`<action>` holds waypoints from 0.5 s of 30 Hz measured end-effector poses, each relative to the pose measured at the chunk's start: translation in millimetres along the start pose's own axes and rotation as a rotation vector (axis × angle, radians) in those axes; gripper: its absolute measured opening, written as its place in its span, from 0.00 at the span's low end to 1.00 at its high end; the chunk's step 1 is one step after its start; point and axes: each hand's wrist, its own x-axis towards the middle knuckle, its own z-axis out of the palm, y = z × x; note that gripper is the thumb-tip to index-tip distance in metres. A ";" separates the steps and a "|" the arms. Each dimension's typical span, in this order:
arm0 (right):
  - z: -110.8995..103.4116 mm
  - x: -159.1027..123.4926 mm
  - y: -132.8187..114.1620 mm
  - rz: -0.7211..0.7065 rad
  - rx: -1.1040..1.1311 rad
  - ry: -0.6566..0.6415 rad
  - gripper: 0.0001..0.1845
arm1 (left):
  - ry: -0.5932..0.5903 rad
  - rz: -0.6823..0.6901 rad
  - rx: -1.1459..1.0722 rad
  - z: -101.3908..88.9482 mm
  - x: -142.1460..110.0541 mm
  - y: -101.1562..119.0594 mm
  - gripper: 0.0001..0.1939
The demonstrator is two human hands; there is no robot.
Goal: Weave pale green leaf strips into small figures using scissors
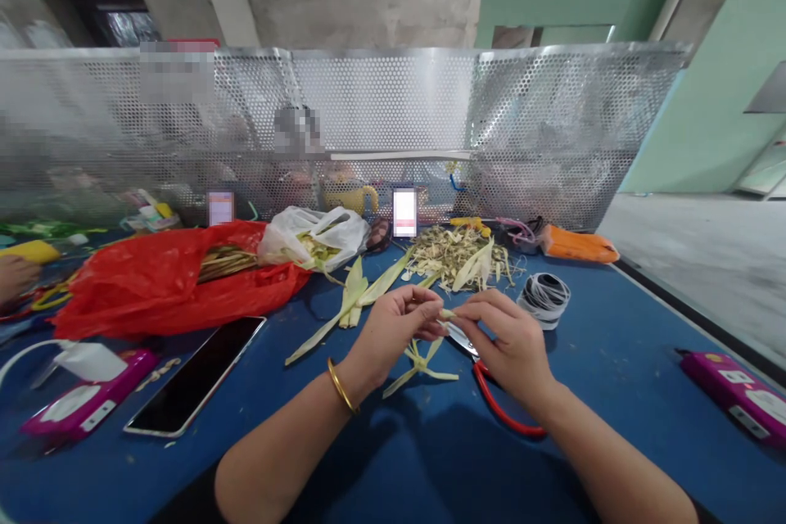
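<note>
Over the middle of the table, my left hand (396, 323) and my right hand (507, 340) meet with fingertips pinched on a small pale-green piece of corn husk (448, 313). The fingers cover most of it. Just below lies a knotted husk piece (420, 363) with several strips spreading from it. Scissors (507, 423) with red handles lie under my right hand, blades partly hidden. Left of my hands are longer corn husk leaves (350, 299). To the right of my right hand stands a spool of grey-white cord (545, 300).
Husk scraps (435, 258) are heaped behind my hands. At left lie a red plastic bag (147, 278), a white bag (313, 233), a phone (200, 377) and a purple power strip (92, 405); another power strip (737, 393) is at right. Another person's hand (17, 277) shows far left. A perforated metal screen (386, 98) borders the back.
</note>
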 end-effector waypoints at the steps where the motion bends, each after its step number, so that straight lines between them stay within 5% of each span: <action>1: 0.3 -1.4 0.8 -0.039 -0.048 0.026 0.04 | 0.012 -0.016 -0.024 0.4 -0.5 -1.0 0.15; 9: -2.8 -10.5 1.2 -0.507 -0.497 -0.008 0.10 | -0.015 -0.210 -0.164 8.4 -7.0 -9.7 0.15; 15: -3.0 -9.2 -3.5 -0.547 -0.537 -0.023 0.12 | 0.035 -0.225 -0.270 11.6 -8.7 -11.4 0.12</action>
